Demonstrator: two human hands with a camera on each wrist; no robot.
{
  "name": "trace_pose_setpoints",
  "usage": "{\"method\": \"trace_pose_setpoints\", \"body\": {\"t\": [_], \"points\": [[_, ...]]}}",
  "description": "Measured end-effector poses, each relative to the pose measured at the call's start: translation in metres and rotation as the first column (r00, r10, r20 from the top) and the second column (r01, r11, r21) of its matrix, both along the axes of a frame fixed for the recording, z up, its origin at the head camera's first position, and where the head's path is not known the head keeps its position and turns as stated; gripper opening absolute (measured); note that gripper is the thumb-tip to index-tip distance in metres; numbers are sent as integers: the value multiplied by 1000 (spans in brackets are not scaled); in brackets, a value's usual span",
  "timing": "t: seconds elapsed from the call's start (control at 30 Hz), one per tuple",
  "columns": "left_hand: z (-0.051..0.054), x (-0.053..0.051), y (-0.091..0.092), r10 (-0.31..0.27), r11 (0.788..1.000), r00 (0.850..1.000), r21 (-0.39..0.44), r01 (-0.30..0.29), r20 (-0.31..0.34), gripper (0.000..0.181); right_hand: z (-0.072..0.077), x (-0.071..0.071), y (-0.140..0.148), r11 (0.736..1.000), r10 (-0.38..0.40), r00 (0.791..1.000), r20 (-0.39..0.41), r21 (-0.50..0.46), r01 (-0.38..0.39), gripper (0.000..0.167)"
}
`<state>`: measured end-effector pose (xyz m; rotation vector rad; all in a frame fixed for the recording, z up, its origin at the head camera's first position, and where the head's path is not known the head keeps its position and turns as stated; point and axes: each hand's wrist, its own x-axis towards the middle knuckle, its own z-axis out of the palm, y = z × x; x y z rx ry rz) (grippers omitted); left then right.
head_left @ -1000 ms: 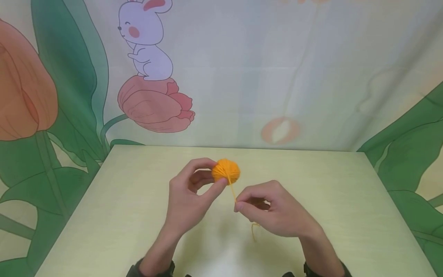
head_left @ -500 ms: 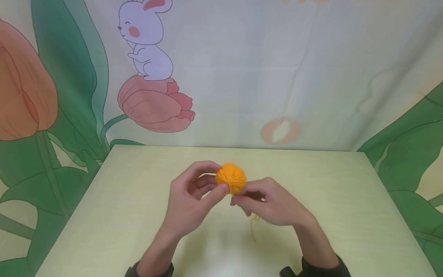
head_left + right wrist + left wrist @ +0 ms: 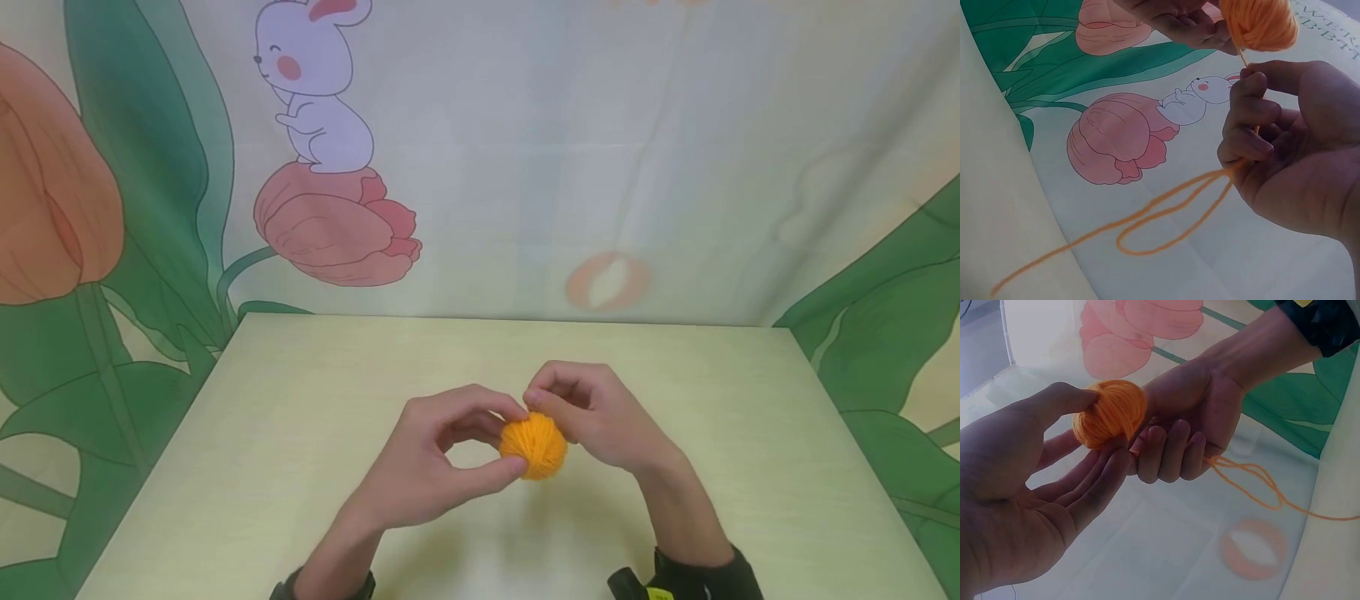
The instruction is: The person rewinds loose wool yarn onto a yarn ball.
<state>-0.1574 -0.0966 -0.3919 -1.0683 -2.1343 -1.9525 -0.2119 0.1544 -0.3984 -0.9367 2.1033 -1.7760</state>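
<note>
A small orange ball of yarn (image 3: 534, 447) is held up over the table between the thumb and fingertips of my left hand (image 3: 442, 454). My right hand (image 3: 611, 417) is just behind and right of the ball, fingers curled, and pinches the yarn strand (image 3: 1243, 58) that comes off the ball, as the right wrist view shows. From under its curled fingers the loose yarn tail (image 3: 1166, 212) trails out in a loop and a single end. The left wrist view also has the tail (image 3: 1260, 481) hanging past the right hand; in the head view it is hidden.
Beneath the hands lies a pale yellow-green tabletop (image 3: 337, 367). Behind it hangs a cloth backdrop (image 3: 487, 208) printed with tulips and a rabbit. Dark sleeves (image 3: 708, 575) cover the wrists at the bottom edge.
The ball and left hand have moved right and toward me. My right hand has gone from below the ball, up round its right side to its far side.
</note>
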Motion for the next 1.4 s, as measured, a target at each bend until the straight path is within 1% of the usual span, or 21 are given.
{"method": "trace_pose_setpoints", "body": {"t": [0.07,0.17,0.3,0.4,0.53,0.63,0.77,0.83,0.93,1.03,1.13,1.27,1.4], "points": [[0,-1,1,10,999,999,-43,-12,-34,40,1,0,1,999,-30,999,-29,-13,29,16],[0,-2,2,43,993,995,-103,-52,-86,39,4,2,3,996,-86,994,-64,-28,84,19],[-1,-4,3,100,980,983,-158,-124,-154,37,9,6,4,990,-140,987,-84,-36,137,21],[-2,-6,3,154,966,972,-180,-185,-176,36,12,10,5,989,-145,985,-91,-46,142,21],[-3,-9,3,235,948,961,-183,-259,-146,34,16,14,5,992,-116,988,-106,-56,111,19],[-5,-11,3,293,938,949,-159,-309,-117,36,18,16,4,996,-67,991,-117,-66,60,19],[-5,-14,3,349,930,932,-84,-357,-93,38,19,17,1,997,9,992,-127,-69,-17,21],[-5,-15,3,369,928,927,-39,-372,-67,38,17,17,0,996,46,990,-133,-65,-55,22],[-3,-15,3,385,923,923,25,-384,-9,39,15,16,-2,991,109,985,-132,-60,-117,23],[-2,-14,2,378,921,924,75,-381,50,38,12,13,-3,986,156,982,-111,-50,-162,22],[-2,-13,0,340,930,936,120,-348,88,38,9,10,-4,983,179,981,-79,-32,-182,20],[-1,-11,-2,248,951,962,160,-263,111,39,6,5,-5,982,187,982,-27,6,-187,21],[1,-10,-3,138,977,985,147,-152,103,40,5,3,-4,983,179,983,27,37,-180,17]]}}
